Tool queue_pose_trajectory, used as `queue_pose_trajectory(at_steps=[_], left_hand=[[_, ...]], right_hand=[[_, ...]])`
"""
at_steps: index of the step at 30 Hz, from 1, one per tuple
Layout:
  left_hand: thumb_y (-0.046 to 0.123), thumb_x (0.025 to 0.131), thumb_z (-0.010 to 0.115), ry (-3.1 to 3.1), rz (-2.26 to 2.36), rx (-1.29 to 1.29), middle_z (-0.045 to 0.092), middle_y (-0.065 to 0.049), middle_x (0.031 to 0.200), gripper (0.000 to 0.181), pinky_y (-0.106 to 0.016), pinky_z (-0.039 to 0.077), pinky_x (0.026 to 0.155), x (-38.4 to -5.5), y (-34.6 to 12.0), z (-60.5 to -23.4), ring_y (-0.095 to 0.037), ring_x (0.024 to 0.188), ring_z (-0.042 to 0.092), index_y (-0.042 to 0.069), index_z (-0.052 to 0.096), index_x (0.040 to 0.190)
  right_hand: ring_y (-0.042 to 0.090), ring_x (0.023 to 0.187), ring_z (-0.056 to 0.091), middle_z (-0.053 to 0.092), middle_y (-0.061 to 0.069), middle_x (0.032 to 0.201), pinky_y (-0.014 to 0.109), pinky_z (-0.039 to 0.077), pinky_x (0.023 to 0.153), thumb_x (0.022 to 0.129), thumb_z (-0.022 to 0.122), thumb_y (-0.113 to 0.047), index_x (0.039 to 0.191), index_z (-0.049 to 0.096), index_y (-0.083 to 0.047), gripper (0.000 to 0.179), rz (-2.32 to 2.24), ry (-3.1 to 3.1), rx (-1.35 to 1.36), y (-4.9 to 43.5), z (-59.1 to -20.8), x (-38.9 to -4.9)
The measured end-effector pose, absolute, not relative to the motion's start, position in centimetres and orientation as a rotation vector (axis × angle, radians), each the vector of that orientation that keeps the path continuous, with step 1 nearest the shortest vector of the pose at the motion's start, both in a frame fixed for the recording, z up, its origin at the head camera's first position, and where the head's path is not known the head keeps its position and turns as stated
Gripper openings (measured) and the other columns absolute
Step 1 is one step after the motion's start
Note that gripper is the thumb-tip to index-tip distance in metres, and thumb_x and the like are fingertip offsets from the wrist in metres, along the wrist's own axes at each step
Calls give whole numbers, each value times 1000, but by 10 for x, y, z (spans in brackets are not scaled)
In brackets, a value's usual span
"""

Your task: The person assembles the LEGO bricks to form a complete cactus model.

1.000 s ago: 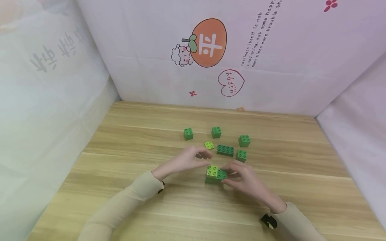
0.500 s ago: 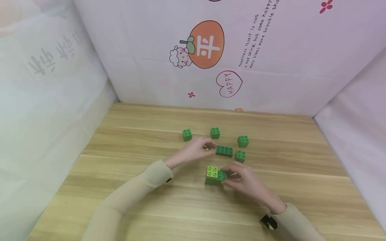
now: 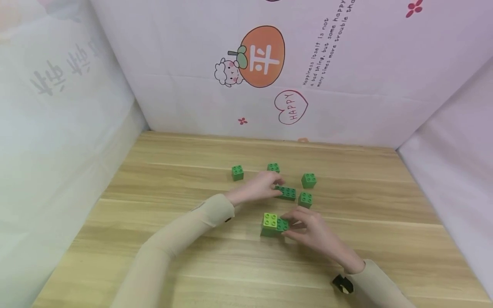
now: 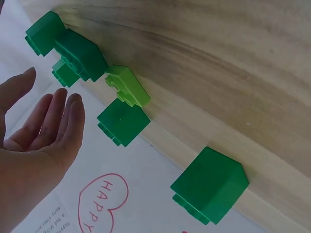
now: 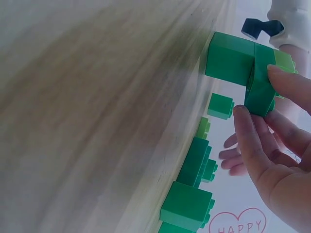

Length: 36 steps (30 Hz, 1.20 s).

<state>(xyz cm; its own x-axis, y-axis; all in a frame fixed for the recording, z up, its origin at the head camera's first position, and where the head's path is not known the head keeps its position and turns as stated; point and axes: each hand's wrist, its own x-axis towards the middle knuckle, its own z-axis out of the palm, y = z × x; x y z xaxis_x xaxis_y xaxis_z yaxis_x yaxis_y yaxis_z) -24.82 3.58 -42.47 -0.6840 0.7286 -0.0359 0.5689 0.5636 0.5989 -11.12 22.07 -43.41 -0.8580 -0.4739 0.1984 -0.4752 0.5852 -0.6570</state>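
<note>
My right hand (image 3: 313, 231) pinches the dark green brick (image 5: 262, 80) of a small stack between thumb and fingers. That brick lies on a green block (image 5: 229, 57) and overhangs it, with a lime brick (image 3: 270, 220) on top at the other end. My left hand (image 3: 263, 187) hovers by a long dark green eight-stud brick (image 3: 289, 193), thumb and fingers apart. In the left wrist view, nothing sits between the fingers of that hand (image 4: 46, 128). A loose lime brick (image 4: 130, 86) lies beside the long brick; the hand hides it in the head view.
Several green four-stud bricks stand on the wooden table: one at the left (image 3: 237, 173), one behind my left hand (image 3: 274, 167), one at the right (image 3: 309, 180), and a nearer one (image 3: 305, 199). A white printed cloth (image 3: 215, 102) hangs behind the table.
My left hand has moved right and away from me, past the loose lime brick to the long dark green brick. The right hand keeps its grip on the stack.
</note>
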Motion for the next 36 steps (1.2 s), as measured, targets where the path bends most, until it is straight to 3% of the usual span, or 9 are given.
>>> queue_pose_trajectory(at_steps=[9,17,23,36], left_hand=[[18,93,69,2565,613,1153,63,-9,135,46,-27,52,104,-255,48,-429,-20,122,61,5,56,135],[17,90,72,2578,551,1237,68,-4,119,35,-26,55,97,-257,55,-438,-15,109,64,8,64,122],[17,91,71,2592,499,1242,67,-6,124,37,-28,53,100,-256,59,-439,-17,115,63,7,63,126],[13,92,69,2583,510,1223,68,-6,123,35,-25,54,97,-256,61,-446,-16,112,63,7,62,126]], right_hand=[[23,91,72,71,7,106,26,63,78,78,81,-8,108,70,-6,33,1131,-2810,821,224,-433,-110],[24,91,71,71,6,105,27,63,78,79,81,-9,108,70,-7,32,1138,-2811,823,225,-433,-109],[22,93,71,70,5,107,27,63,80,80,80,-10,109,70,-8,31,1129,-2839,809,226,-432,-109],[23,93,72,71,7,108,28,63,80,80,80,-10,109,70,-8,31,1126,-2813,836,225,-433,-108]])
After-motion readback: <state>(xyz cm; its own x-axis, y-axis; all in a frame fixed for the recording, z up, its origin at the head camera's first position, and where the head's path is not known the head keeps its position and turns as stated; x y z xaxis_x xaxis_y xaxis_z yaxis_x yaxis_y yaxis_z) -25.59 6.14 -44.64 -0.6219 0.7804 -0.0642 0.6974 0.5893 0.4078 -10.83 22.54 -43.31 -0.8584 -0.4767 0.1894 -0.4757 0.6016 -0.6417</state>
